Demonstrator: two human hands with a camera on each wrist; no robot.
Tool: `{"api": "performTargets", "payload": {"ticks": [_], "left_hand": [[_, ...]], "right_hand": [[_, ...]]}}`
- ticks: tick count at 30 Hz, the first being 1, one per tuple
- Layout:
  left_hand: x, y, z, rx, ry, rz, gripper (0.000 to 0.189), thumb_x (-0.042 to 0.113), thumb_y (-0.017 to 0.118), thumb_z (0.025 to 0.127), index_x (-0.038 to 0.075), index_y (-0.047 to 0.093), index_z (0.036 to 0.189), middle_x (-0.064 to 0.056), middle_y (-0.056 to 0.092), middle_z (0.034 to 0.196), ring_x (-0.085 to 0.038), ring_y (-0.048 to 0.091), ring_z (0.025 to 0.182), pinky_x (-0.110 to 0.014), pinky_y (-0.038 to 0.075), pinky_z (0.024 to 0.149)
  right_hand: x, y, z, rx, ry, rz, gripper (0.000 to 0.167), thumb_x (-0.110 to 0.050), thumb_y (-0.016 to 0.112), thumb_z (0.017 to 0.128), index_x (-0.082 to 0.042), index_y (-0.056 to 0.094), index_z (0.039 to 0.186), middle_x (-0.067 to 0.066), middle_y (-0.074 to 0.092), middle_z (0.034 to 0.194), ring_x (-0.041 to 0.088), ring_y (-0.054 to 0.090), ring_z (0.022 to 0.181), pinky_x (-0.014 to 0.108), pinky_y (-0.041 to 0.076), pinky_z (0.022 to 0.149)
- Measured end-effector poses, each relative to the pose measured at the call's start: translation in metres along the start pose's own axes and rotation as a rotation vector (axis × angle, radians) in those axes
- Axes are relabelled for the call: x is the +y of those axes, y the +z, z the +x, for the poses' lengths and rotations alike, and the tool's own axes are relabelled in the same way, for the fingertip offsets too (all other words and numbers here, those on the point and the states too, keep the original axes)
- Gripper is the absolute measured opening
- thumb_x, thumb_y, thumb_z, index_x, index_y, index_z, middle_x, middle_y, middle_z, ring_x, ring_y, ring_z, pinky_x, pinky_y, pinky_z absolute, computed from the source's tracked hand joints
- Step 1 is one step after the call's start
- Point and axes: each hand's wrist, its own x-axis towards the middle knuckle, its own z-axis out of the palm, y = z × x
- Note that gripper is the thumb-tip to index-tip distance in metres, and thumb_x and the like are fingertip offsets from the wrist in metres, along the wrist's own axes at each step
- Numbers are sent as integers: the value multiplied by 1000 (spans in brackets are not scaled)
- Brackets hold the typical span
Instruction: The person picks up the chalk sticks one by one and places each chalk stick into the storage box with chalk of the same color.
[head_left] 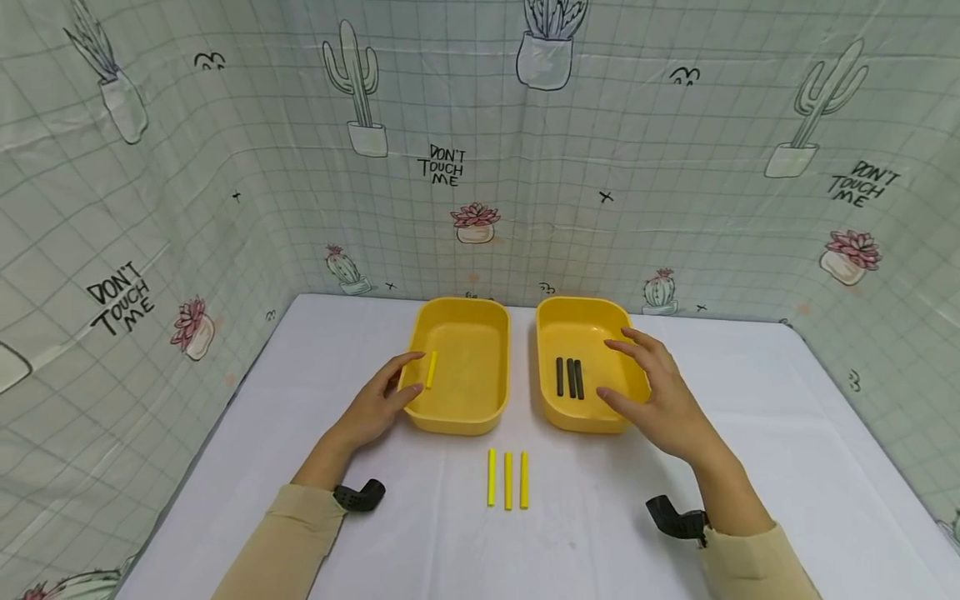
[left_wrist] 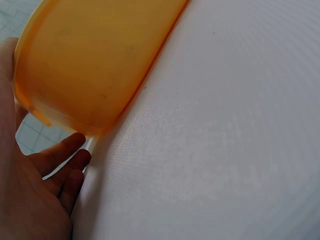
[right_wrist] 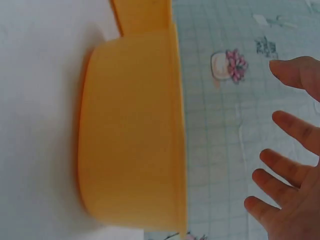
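Lone yellow stick [head_left: 431, 370]: inside the left tray [head_left: 468, 367], just beside the tips of the left thumb and index finger.
Left hand [head_left: 375, 407]: at that tray's outer side, fingers loosely extended, a gap between thumb and index finger; the fingertips reach over the rim, though whether they press on it I cannot tell.
Right hand [head_left: 662, 400]: thumb and fingers spread wide, above the outer rim of the right tray [head_left: 581, 329]; the right wrist view shows it apart from the wall.
Black sticks [head_left: 572, 379]: three in the right tray, inward of the right thumb tip, two close together and one slightly apart.
Three yellow sticks [head_left: 508, 481]: side by side on the white tabletop [head_left: 585, 517], between the hands and nearer the body than the fingertips.
Wrist devices [head_left: 362, 496]: black, one behind each hand's fingers, by the beige sleeves [head_left: 285, 533].
Patterned cloth [head_left: 525, 150]: beyond the fingers and both trays, printed with potted cacti and "DON'T TOUCH ME".
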Motion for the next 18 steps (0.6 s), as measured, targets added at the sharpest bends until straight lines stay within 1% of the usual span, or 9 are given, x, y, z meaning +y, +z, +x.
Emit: {"api": "performTargets", "payload": {"ticks": [5,9,13,15,18], "left_hand": [[0,1,2,0,2,12,52,32,61,105,26,45,154,-10,32,169,-36,25,159,-59,19,129],[-1,1,2,-1,0,23,52,33,61,105,27,45,154,-10,32,169,-36,25,158,-59,19,129],[-2,0,2,2,3,34,52,33,61,105,27,45,154,-11,33,168,-37,27,158,-60,20,128],[-3,0,2,2,3,39,52,34,60,105,27,45,154,-11,33,168,-37,27,158,-60,20,128],[-3,0,1,1,2,34,52,33,60,105,26,45,154,-11,32,169,-37,25,158,-59,19,129]], "right_hand": [[-18,9,-4,2,-126,-47,64,-20,81,91,-20,51,149,11,35,164,42,31,152,74,31,115],[-32,16,-9,-6,-222,-88,67,-16,84,88,-18,52,148,10,41,160,37,39,148,68,39,114],[-46,25,-12,-26,-292,-116,68,-15,86,86,-19,53,145,6,47,155,29,48,142,55,48,111],[-52,30,-14,-43,-321,-128,67,-16,86,86,-19,54,144,3,50,153,26,50,141,50,50,110],[-59,37,-16,-83,-334,-141,65,-21,86,86,-21,55,144,-1,52,150,23,52,140,45,51,110]]}}
